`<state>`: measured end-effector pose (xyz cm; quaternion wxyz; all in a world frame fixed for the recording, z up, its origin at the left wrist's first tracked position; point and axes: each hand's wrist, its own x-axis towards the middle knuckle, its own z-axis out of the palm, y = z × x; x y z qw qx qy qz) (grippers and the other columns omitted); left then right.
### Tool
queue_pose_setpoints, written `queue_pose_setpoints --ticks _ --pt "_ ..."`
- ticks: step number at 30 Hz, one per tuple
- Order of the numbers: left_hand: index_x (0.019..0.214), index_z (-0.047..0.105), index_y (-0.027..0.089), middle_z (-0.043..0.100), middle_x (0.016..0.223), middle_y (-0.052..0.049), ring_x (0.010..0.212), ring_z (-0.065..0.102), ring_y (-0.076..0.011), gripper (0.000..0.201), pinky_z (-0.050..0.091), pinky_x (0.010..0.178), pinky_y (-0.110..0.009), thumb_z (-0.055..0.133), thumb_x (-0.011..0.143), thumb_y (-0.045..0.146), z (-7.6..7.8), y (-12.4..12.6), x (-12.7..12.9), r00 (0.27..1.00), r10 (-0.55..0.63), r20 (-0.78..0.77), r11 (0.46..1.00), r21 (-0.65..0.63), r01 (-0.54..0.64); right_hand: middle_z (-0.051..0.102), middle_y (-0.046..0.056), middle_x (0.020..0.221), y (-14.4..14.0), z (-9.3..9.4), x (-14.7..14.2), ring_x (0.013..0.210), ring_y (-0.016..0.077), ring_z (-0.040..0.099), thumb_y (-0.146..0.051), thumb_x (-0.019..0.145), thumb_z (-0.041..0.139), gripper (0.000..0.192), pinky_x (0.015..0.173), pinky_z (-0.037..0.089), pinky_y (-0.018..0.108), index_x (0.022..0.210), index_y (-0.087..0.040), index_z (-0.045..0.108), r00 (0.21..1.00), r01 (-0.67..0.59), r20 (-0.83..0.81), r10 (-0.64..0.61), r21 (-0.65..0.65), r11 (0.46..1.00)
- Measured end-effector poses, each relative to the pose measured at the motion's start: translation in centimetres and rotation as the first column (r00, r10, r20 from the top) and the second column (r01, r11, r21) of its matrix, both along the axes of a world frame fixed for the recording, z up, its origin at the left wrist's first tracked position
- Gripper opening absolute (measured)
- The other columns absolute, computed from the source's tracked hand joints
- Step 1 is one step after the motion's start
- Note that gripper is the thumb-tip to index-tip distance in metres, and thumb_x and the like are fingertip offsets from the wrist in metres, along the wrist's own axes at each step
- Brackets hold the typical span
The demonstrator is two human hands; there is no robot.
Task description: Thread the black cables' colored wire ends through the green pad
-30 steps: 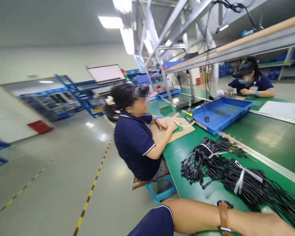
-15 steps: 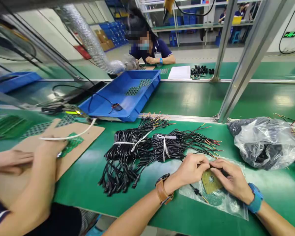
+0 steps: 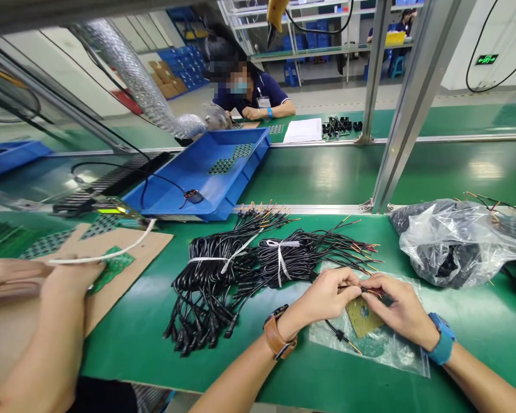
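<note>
My left hand pinches a thin black cable, thumb against fingertips. Close beside it, my right hand is closed on the same cable's end, where reddish wire tips show between the fingers. Beneath the fingertips lies a yellowish-brown square plate with a round mark in its middle. The plate rests on a clear plastic bag spread on the green bench. A short piece of black cable with a grommet and a bare orange tip lies below my left hand. My fingers hide the exact point of grip.
Two tied bundles of black cables lie left of my hands. A plastic bag of black parts sits at right. Behind stands a blue tray by a metal post. At left, a co-worker's hands handle a green circuit board.
The whole view has shifted slightly, so the scene sits further left. My hands stay together over the plate, and reddish wire ends now show by my right fingers.
</note>
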<state>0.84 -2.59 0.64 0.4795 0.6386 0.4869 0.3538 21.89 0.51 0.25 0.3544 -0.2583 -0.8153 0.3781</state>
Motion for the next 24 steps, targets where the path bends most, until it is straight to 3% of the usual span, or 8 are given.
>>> queue_pose_setpoints --ticks 3,9,14,19,24 --pt "0.083 0.063 0.014 0.066 0.076 -0.002 0.069 0.057 -0.0127 0.006 0.043 0.063 -0.021 0.060 0.086 0.018 0.2 0.1 -0.3 1.000 0.011 0.003 1.000 0.027 -0.011 0.073 0.002 0.090 0.1 0.0 0.1 0.074 0.0160 0.068 -0.017 0.097 0.063 0.010 0.067 0.052 0.026 0.105 -0.022 0.066 0.999 0.042 0.009 -0.042 -0.029 0.999" --pt "0.073 0.064 0.014 0.063 0.067 0.000 0.062 0.053 -0.0116 0.010 0.037 0.057 -0.021 0.058 0.082 0.014 -0.4 0.0 0.0 0.997 0.063 -0.055 0.990 0.128 -0.055 0.071 0.003 0.089 -0.2 -0.5 -0.2 0.076 0.0163 0.066 -0.016 0.098 0.059 0.007 0.069 0.051 0.026 0.098 -0.022 0.064 1.000 -0.022 -0.014 0.021 -0.054 0.998" --pt "0.071 0.064 0.014 0.060 0.064 0.001 0.060 0.049 -0.0103 0.013 0.034 0.057 -0.021 0.055 0.080 0.011 -0.1 -0.3 0.5 0.995 0.078 -0.067 0.983 0.172 -0.066 0.071 0.004 0.091 -0.4 -1.0 -0.3 0.078 0.0165 0.066 -0.014 0.099 0.059 0.010 0.071 0.051 0.027 0.100 -0.021 0.065 0.999 -0.036 -0.024 0.035 -0.053 0.998" --pt "0.068 0.062 0.014 0.056 0.060 0.003 0.057 0.044 -0.0096 0.013 0.029 0.055 -0.022 0.055 0.078 0.009 -0.6 -0.3 0.7 0.990 0.089 -0.110 0.985 0.157 -0.071 0.071 0.004 0.092 -0.5 -1.3 -0.5 0.080 0.0165 0.066 -0.012 0.099 0.058 0.012 0.073 0.052 0.027 0.102 -0.022 0.065 0.998 -0.038 -0.048 0.037 -0.003 0.999" --pt "0.077 0.065 0.015 0.065 0.070 0.000 0.064 0.054 -0.0120 0.010 0.037 0.059 -0.021 0.057 0.082 0.012 -0.6 0.0 0.2 0.996 0.043 -0.073 0.996 0.077 -0.037 0.071 0.003 0.091 -0.2 -0.8 -0.4 0.078 0.0161 0.066 -0.013 0.099 0.059 0.011 0.070 0.050 0.026 0.102 -0.022 0.065 0.999 -0.036 -0.019 0.035 -0.005 0.999"
